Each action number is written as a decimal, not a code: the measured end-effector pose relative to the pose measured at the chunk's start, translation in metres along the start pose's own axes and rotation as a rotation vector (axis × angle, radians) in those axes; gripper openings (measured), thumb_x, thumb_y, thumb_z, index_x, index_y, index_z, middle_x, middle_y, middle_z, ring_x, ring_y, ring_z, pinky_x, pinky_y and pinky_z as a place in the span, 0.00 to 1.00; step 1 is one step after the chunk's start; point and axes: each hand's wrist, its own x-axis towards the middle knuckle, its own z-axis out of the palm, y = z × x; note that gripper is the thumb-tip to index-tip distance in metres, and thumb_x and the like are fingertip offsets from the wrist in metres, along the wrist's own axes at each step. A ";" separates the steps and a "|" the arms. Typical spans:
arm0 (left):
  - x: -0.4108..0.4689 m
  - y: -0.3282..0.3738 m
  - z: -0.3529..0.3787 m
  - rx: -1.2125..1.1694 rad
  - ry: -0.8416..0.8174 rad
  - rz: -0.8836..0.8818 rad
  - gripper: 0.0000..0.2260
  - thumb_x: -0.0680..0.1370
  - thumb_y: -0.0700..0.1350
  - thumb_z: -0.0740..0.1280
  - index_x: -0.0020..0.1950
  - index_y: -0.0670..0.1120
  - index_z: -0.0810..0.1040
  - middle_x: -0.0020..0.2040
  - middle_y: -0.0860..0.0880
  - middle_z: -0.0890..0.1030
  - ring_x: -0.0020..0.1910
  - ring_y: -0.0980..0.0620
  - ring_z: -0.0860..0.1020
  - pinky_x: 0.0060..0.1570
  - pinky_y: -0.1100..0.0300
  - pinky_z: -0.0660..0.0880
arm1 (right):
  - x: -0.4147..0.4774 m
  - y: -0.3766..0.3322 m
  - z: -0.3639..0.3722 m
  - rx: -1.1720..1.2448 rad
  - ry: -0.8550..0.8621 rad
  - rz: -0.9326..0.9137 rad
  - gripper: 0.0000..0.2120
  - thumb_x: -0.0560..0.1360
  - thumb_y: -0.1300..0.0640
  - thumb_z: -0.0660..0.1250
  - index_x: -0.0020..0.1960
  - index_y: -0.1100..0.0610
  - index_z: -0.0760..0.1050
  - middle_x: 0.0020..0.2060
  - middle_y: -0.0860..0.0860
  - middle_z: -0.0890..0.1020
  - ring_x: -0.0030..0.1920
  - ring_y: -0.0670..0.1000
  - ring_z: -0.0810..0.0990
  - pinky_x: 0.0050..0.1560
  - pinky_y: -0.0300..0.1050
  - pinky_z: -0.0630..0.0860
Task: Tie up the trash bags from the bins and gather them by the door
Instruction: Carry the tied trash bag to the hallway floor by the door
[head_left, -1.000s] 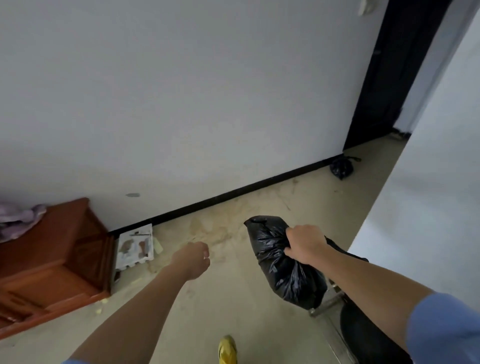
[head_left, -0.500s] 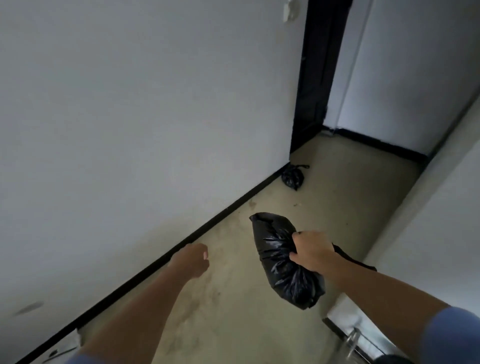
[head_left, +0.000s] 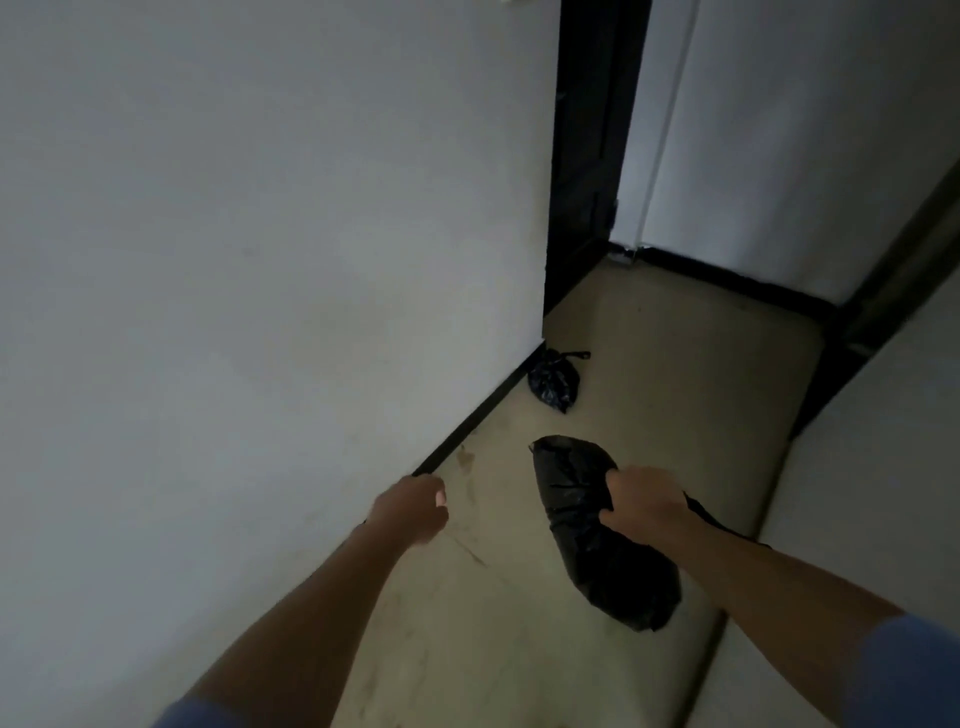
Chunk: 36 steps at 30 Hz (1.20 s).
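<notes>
My right hand (head_left: 641, 501) grips a full black trash bag (head_left: 587, 535) by its gathered top and carries it above the beige floor. The bag hangs to the left of and below my fist. My left hand (head_left: 415, 506) is held out in front with its fingers curled in and nothing in it. A second, smaller black trash bag (head_left: 553, 382), tied shut, lies on the floor ahead against the wall's black baseboard. It sits near the dark door (head_left: 592, 156) at the corridor's end.
A white wall (head_left: 260, 260) runs close along my left. Another white wall (head_left: 883, 519) closes in on the right, so the corridor is narrow. A black baseboard (head_left: 727, 280) lines the far wall. The floor is stained near my left hand.
I have walked forward along the corridor with the bag in my right hand. The tied bag and the door are now nearer and more central. The wooden furniture has left the view.
</notes>
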 end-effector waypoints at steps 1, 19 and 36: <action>0.019 0.004 -0.011 -0.006 -0.003 0.009 0.11 0.77 0.47 0.61 0.56 0.50 0.78 0.58 0.49 0.79 0.57 0.48 0.77 0.56 0.55 0.74 | 0.021 0.008 -0.010 -0.004 0.001 0.002 0.14 0.78 0.42 0.60 0.48 0.53 0.65 0.47 0.52 0.79 0.47 0.53 0.79 0.43 0.44 0.69; 0.438 0.029 -0.121 -0.037 -0.188 0.035 0.10 0.78 0.46 0.62 0.58 0.48 0.77 0.57 0.47 0.80 0.55 0.48 0.77 0.57 0.54 0.75 | 0.402 0.097 -0.079 0.126 -0.120 0.123 0.16 0.77 0.41 0.63 0.47 0.54 0.65 0.44 0.51 0.78 0.39 0.51 0.73 0.40 0.43 0.68; 0.718 0.074 -0.006 -0.279 -0.252 -0.306 0.09 0.78 0.49 0.61 0.54 0.50 0.79 0.53 0.48 0.82 0.52 0.48 0.80 0.52 0.55 0.77 | 0.744 0.149 0.057 0.416 -0.470 0.169 0.23 0.75 0.40 0.66 0.58 0.57 0.70 0.49 0.53 0.76 0.51 0.57 0.78 0.44 0.46 0.70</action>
